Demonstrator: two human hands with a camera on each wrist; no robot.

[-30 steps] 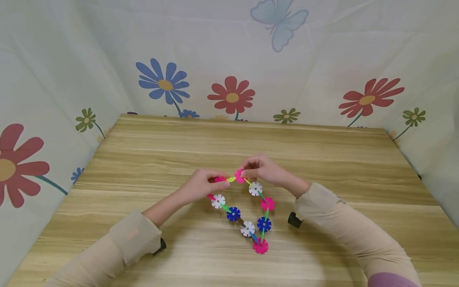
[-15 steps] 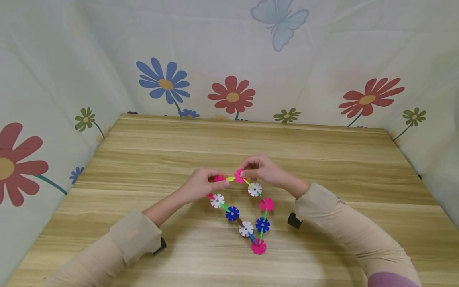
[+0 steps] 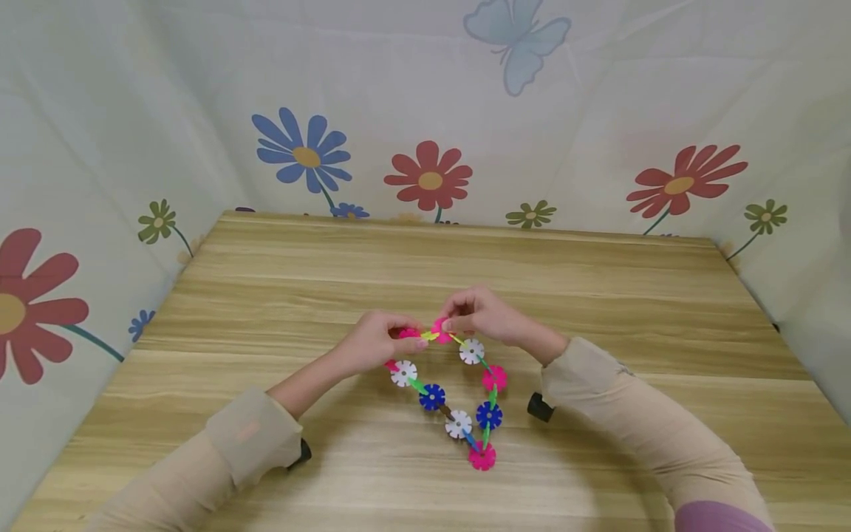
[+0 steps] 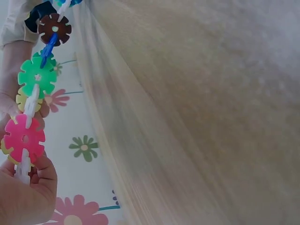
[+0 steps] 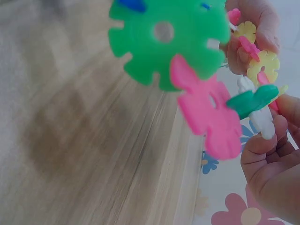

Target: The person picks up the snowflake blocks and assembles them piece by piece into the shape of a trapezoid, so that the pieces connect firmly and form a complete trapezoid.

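Note:
A loop of slotted plastic snowflake discs hangs between the hands, with its pink bottom disc nearest the person. My left hand pinches the upper left of the loop at a pink disc, partly covered by the fingers. Thumb and fingers of my right hand pinch another pink disc. Between them a yellow disc touches or nearly touches that second one; the wrist views do not settle whether they interlock. White discs and blue discs form the sides. A green disc looms close in the right wrist view.
The wood-grain table lies under the loop. A floral cloth hangs behind and at both sides. Dark camera mounts show under both cuffs.
My right hand has shifted slightly left and down, bringing its pink disc closer to the yellow one. The loop's lower end sways a little; the left hand has barely moved.

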